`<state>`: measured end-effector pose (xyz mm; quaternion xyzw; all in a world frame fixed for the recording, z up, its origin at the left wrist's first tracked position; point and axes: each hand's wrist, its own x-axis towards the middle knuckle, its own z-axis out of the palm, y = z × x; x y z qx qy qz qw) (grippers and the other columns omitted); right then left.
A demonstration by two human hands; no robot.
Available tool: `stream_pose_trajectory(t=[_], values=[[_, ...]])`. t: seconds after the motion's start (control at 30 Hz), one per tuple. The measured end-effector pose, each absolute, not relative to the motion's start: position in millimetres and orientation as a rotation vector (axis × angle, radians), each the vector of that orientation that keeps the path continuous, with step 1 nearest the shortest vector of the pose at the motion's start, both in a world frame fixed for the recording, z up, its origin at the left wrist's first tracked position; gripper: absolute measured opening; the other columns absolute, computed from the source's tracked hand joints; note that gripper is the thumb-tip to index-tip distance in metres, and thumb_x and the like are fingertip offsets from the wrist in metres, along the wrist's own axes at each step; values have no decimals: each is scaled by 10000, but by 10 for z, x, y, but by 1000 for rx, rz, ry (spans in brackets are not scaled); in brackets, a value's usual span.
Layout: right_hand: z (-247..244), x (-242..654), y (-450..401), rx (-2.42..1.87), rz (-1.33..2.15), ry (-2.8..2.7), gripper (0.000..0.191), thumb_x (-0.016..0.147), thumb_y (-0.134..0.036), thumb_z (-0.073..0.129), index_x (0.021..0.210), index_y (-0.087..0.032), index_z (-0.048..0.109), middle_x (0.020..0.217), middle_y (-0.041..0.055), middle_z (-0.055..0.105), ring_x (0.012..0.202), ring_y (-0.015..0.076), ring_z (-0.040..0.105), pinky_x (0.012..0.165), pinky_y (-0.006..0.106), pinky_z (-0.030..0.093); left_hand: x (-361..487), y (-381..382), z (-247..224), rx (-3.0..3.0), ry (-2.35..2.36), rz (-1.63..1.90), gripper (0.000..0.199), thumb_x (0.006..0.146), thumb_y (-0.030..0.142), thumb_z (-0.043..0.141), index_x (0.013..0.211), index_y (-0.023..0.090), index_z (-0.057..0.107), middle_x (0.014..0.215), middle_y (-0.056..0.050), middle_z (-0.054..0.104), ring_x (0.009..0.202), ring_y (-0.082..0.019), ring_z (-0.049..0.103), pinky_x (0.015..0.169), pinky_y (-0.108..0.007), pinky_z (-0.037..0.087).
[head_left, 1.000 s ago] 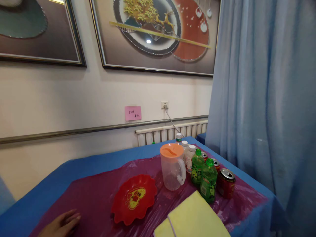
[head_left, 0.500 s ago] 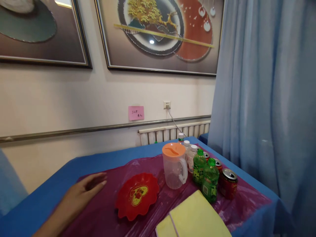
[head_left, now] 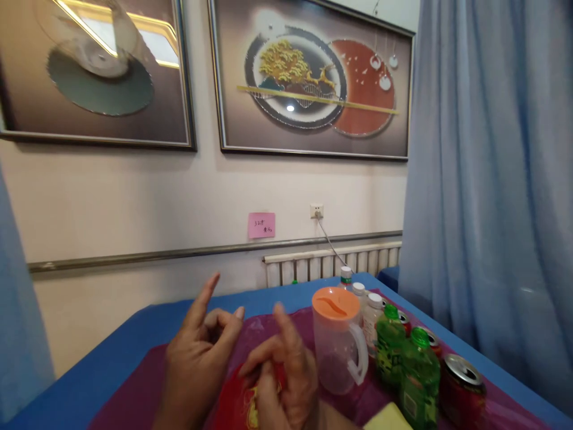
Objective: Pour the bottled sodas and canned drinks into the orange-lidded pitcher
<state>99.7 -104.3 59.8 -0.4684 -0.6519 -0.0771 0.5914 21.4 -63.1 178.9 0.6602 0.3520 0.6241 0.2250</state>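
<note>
Both my hands are raised above the table with nothing in them. My left hand [head_left: 197, 352] has its index finger stretched up, its thumb out and the other fingers curled. Just to its right, my right hand [head_left: 290, 376] also points its index finger upward, a little blurred, its other fingers partly bent and apart from the thumb. Below and behind them lies a red scalloped plate [head_left: 229, 397] with a yellow design, largely covered by my right hand. A clear plastic jug [head_left: 331, 355] with an orange lid stands close to the right hand, not held.
Green bottles [head_left: 419, 376], white-capped bottles [head_left: 372, 319] and red drink cans [head_left: 463, 394] stand right of the jug. A folded yellow cloth [head_left: 389, 418] shows at the bottom edge. Purple plastic sheeting [head_left: 134, 388] covers part of the blue tablecloth [head_left: 120, 334]. A blue curtain [head_left: 483, 209] hangs at right.
My left hand has moved right and up, with its index finger now raised. My right hand has come into view over the plate. The view has tilted upward.
</note>
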Motion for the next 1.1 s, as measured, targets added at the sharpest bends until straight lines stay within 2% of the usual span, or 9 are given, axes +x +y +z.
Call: stream_pose_trajectory(t=[0.07,0.13,0.23,0.33,0.4,0.77,1.1], values=[[876,1215,-943,-921,-134,-1205,726,977,-71,310,1636,-223,47,892,40,687,779,183,677,742,360,595,231,-661,1705,1845,949,2028,809,851,442,673,1570,287,336,616,99,547,526,-104,484,590,-219,445],[1021,1410,-891,-799,-172,-1188,753,963,-69,322,1635,-240,26,830,4,658,718,160,656,705,317,583,233,-602,1571,1931,946,2209,848,885,391,649,1606,286,214,625,103,568,517,-111,487,597,-228,446],[1030,1651,-815,-923,-251,-1207,767,939,-74,353,1635,-227,68,784,-16,628,679,152,631,693,293,554,206,-377,1411,2074,1155,2103,887,901,385,608,1623,232,118,604,107,561,495,-122,496,595,-243,450],[961,1817,-711,-1132,-256,-1165,772,907,-80,360,1633,-168,113,715,-27,595,634,167,606,660,295,524,171,-152,1376,2069,1385,1805,901,870,401,590,1624,220,132,571,115,530,481,-135,525,560,-245,440],[935,1878,-648,-1202,-215,-1144,789,885,-79,362,1632,-143,115,671,-42,574,603,172,594,637,293,508,165,-93,1391,2054,1392,1742,919,859,400,584,1627,234,107,558,123,519,471,-140,526,544,-245,435],[906,1858,-572,-1215,-127,-1110,804,863,-96,373,1627,-112,125,614,-60,550,547,180,564,544,283,459,238,-155,1326,2138,1322,1728,887,867,362,555,1625,196,125,550,125,494,455,-135,517,539,-241,444],[906,1826,-587,-1230,-112,-1112,783,884,-107,369,1630,-113,131,626,-55,534,558,179,541,584,293,470,244,-144,1323,2157,1357,1692,884,864,351,554,1623,185,130,544,129,494,462,-140,515,552,-248,431]])
